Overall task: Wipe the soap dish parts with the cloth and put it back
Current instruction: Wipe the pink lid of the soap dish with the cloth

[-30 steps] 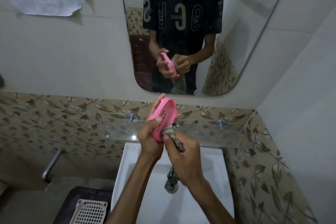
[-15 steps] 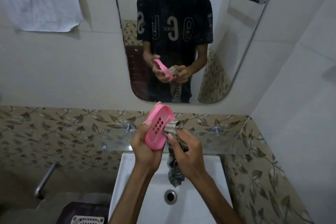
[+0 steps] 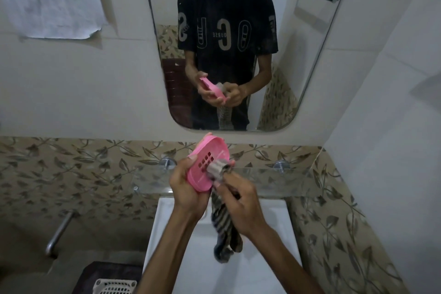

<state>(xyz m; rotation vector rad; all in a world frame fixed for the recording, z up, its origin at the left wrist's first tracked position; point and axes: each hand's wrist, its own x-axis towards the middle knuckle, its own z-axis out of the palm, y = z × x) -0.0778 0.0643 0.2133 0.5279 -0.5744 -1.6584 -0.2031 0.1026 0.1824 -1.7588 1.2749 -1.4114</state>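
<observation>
A: Where's the dish [image 3: 204, 166]?

B: Held up above the sink [image 3: 262, 267], in front of the glass shelf [image 3: 274, 180]. The left hand [image 3: 185, 188] grips it, thumb on the upper left rim, fingers curled behind.

A: Which way does it face?

B: Tilted up on edge, slotted face toward the camera. Its long axis runs from lower left, near the left palm, up to the right toward the mirror [image 3: 238, 43].

A: And the right hand [image 3: 238, 203]?

B: Closed on the cloth [image 3: 225, 229]. A bunched end is pressed on the dish's face, just right of the slots. The rest, striped, hangs down over the sink.

A: Anything else by the sink?

B: A white basket [image 3: 114, 287] at its lower left, a metal bar [image 3: 59, 234] on the wall further left, and a paper sheet [image 3: 47, 0] high up left of the mirror.
</observation>
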